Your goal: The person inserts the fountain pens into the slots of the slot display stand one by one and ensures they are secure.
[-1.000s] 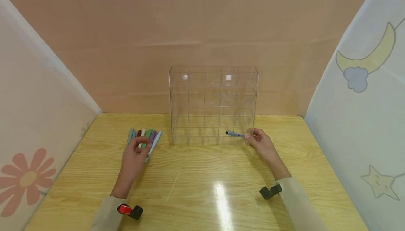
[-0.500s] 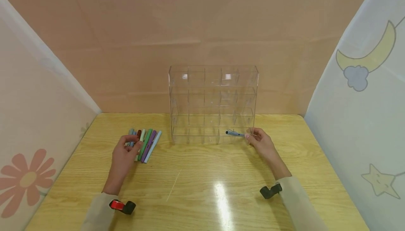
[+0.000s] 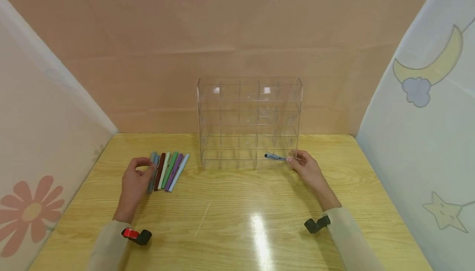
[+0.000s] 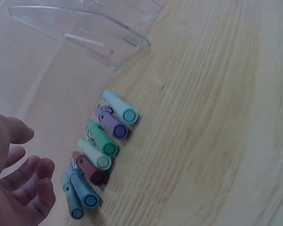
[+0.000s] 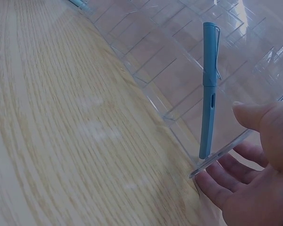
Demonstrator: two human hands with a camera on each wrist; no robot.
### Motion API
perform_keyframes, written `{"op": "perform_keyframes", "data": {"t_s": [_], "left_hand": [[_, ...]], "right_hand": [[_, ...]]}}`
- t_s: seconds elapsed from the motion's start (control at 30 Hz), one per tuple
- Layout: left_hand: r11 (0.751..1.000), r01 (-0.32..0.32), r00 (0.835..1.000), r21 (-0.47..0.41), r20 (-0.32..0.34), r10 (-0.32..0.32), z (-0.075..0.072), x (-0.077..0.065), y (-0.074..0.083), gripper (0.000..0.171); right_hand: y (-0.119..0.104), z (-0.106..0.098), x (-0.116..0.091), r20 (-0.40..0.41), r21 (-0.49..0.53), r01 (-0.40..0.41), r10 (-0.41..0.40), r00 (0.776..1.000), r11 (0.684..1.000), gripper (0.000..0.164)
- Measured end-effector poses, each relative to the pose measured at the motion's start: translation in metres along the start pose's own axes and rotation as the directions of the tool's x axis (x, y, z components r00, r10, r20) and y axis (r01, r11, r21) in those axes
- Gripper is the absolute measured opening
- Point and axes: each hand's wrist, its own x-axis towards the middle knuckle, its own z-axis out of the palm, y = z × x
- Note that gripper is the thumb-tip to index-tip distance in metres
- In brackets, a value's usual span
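In the head view, my left hand (image 3: 137,180) is at the left end of a row of capped pens (image 3: 171,171) on the table. The left wrist view shows its fingers loosely bent, with nothing between them, beside the two blue pens (image 4: 84,188). My right hand (image 3: 307,168) straddles the right side panel of a clear acrylic rack (image 3: 248,128) at its lower corner. Its thumb is on the inner side and its fingers are outside. A grey-blue pen (image 5: 208,94) lies in the rack's bottom row, a little apart from the thumb in the right wrist view.
The row also has dark red (image 3: 160,172), pale green, green, purple and light blue (image 3: 179,173) pens. The rack stands at the back of the wooden table (image 3: 230,221), near the backdrop (image 3: 237,27), its tiers divided into small compartments. Printed curtains (image 3: 426,130) bound both sides.
My left hand has moved left along the row, from the purple and light blue pens to the blue ones, uncovering the others. The right hand, rack and grey-blue pen have stayed put.
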Motion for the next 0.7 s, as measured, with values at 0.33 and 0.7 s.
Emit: {"op": "perform_keyframes", "data": {"t_s": [0.33,0.7], "left_hand": [[0.997,0.047,0.998,0.054,-0.038,-0.045,-0.009,0.019,-0.006,0.043],[0.990,0.083,0.996,0.113,-0.050,-0.077,-0.009,0.028,-0.015,0.048]], "right_hand": [[0.001,-0.001,0.000,0.004,-0.006,0.010,-0.010,1.000,1.000,0.071],[0.005,-0.002,0.001,0.001,-0.014,0.016,-0.016,1.000,1.000,0.071]]}}
